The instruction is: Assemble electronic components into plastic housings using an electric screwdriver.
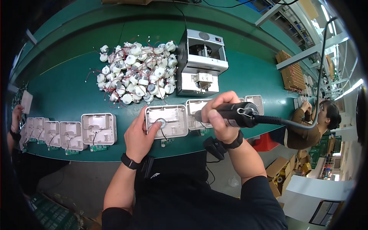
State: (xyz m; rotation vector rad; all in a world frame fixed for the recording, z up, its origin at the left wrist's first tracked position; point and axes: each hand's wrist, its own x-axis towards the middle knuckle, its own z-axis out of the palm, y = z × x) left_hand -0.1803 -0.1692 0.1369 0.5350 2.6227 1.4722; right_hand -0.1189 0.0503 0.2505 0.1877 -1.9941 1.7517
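Note:
My left hand point(138, 135) grips the left side of a white plastic housing point(174, 129) lying open on the green bench. Its thumb presses on a small round metallic part point(161, 123) inside, from which a dark wire runs down to a green circuit board point(166, 142) at the housing's near edge. In my right hand point(223, 117) is a black electric screwdriver point(243, 115), held nearly level with its cable leading off right. The tool's front end points left, over a second white housing point(194, 106); its tip is hard to make out.
Beyond the housings lies a heap of white motor-like parts point(136, 73) with red wires. A screw feeder point(201, 78) stands right of it. Several open housings point(99, 122) line the left front edge. Another person's hand point(17, 114) is far left; a co-worker point(312, 124) sits right.

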